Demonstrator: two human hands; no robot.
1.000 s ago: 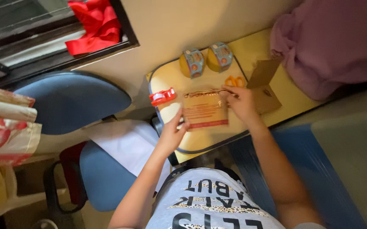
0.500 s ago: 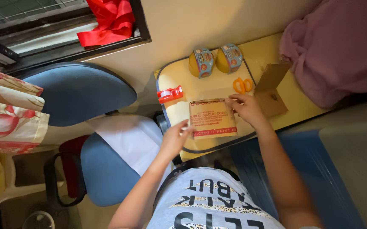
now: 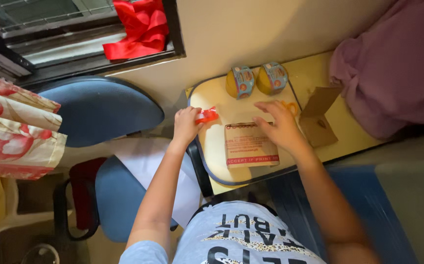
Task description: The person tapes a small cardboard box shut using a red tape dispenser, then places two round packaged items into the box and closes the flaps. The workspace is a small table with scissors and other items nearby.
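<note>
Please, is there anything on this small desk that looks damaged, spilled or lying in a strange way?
Nothing is spilled or broken. The brown packet lies flat, slightly askew to the desk edge. The left hand holds a small red item; the right hand rests at the packet's corner.

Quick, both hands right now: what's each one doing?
Left hand: fingers closed on the small red item at the tray's left edge.
Right hand: open, fingers spread, resting on the brown paper packet, holding nothing.

Cream wall [image 3: 251, 34] with dark-framed window [image 3: 65, 44] at upper left, red ribbon [image 3: 136, 27] on its sill; blue office chair [image 3: 99, 117] below; yellow table [image 3: 349, 142]; floral curtain [image 3: 16, 132] at left; warm light.
</note>
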